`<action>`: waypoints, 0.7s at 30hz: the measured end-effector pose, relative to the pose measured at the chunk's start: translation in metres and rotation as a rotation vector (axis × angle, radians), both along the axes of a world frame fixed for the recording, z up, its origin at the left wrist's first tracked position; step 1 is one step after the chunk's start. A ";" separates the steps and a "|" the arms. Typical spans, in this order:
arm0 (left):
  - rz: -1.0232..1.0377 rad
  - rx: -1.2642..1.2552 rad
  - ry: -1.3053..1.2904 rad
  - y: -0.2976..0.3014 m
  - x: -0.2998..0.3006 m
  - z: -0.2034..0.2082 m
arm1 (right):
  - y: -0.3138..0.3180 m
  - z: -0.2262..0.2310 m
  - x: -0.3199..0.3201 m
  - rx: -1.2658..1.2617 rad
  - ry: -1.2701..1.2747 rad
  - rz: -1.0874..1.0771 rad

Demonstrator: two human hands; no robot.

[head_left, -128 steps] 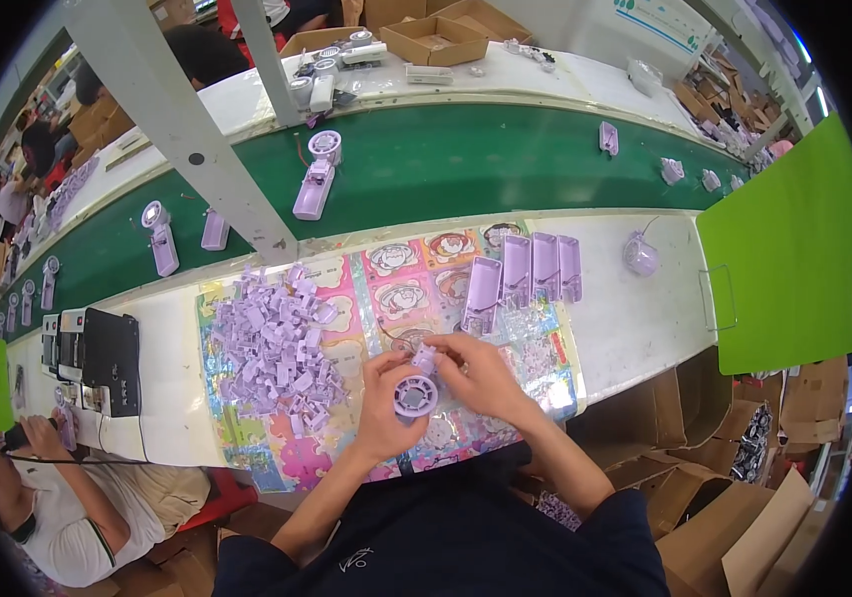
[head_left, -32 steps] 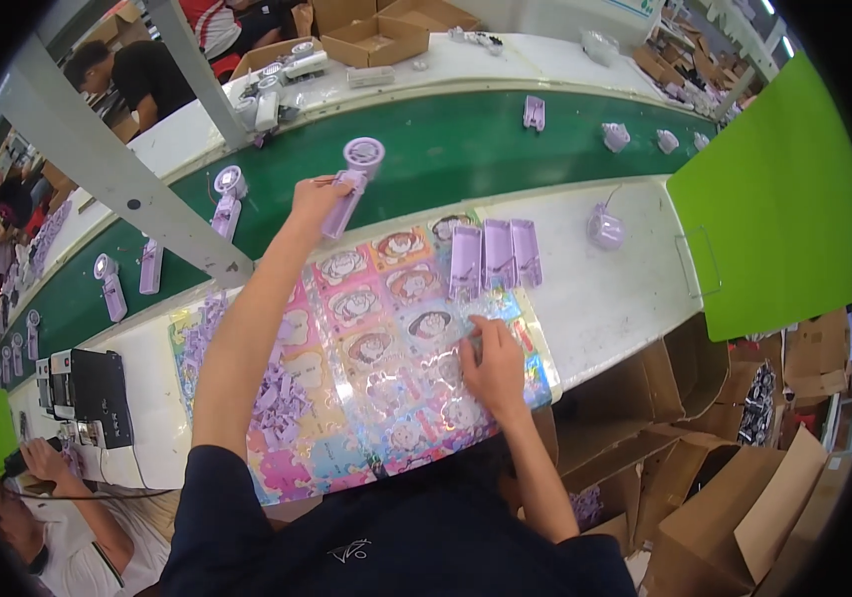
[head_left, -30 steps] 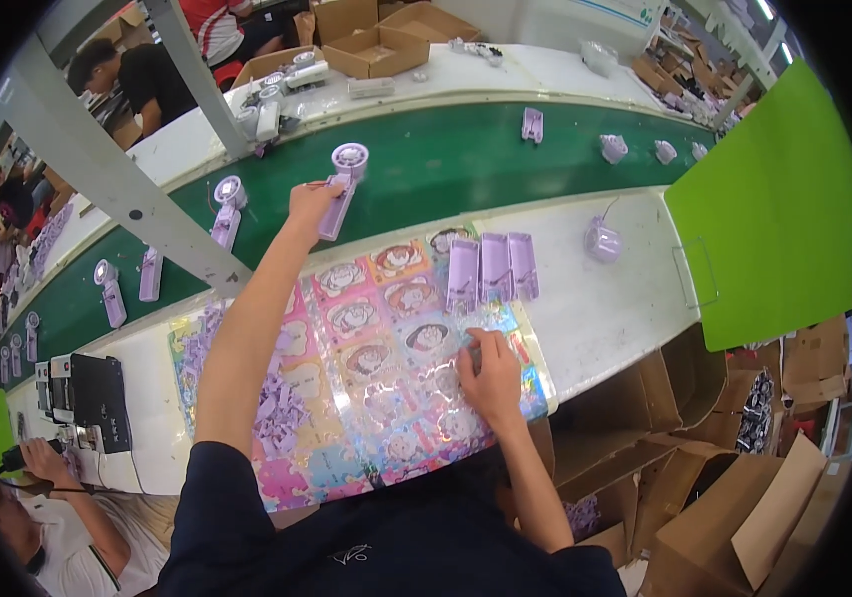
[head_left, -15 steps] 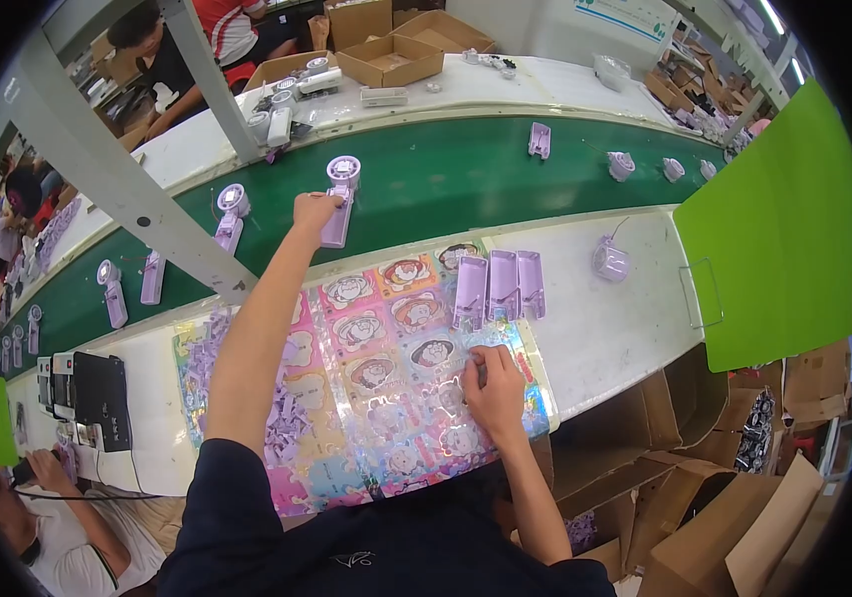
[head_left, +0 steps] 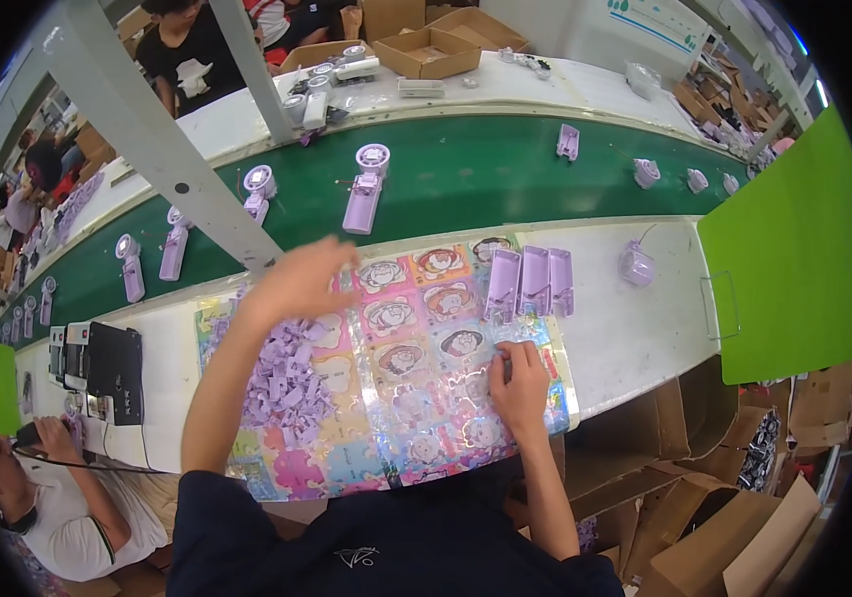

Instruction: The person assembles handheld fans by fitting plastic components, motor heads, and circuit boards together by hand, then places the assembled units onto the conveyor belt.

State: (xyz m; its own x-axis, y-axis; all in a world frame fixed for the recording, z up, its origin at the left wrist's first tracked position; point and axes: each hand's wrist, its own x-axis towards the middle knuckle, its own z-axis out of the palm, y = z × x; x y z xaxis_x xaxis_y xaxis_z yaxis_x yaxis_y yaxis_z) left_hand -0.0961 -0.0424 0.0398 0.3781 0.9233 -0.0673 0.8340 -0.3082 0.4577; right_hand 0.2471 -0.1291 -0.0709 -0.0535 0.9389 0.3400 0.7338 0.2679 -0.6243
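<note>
My left hand, slightly blurred, hangs above the mat's far left part with its fingers apart and nothing in them. Beyond it, a lilac handheld fan body with a round head lies on the green belt. My right hand rests on the colourful cartoon-printed mat, fingers curled; what they hold, if anything, is hidden. Just beyond that hand, several lilac open half-shells stand side by side at the mat's far right edge. A heap of small lilac parts covers the mat's left, beside my left forearm.
The green conveyor belt crosses ahead, carrying more fan bodies and a lilac shell. A grey post rises at left. A lilac fan head lies right. Cardboard boxes stand lower right; a person sits lower left.
My left hand has let go of the fan body on the belt and drawn back toward me over the mat. My right hand stays curled on the mat. The view has shifted slightly.
</note>
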 end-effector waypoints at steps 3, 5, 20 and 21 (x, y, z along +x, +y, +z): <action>-0.074 -0.064 0.282 -0.034 -0.011 -0.014 | 0.001 0.001 -0.002 0.026 -0.011 0.013; -0.136 -0.032 0.325 -0.042 -0.024 -0.037 | 0.001 0.001 -0.004 0.057 -0.022 0.026; 0.010 0.296 -0.242 0.016 0.096 -0.063 | 0.002 -0.002 0.000 0.093 -0.041 0.015; 0.046 0.321 -0.374 0.026 0.105 -0.073 | 0.001 0.000 0.002 0.082 -0.035 0.011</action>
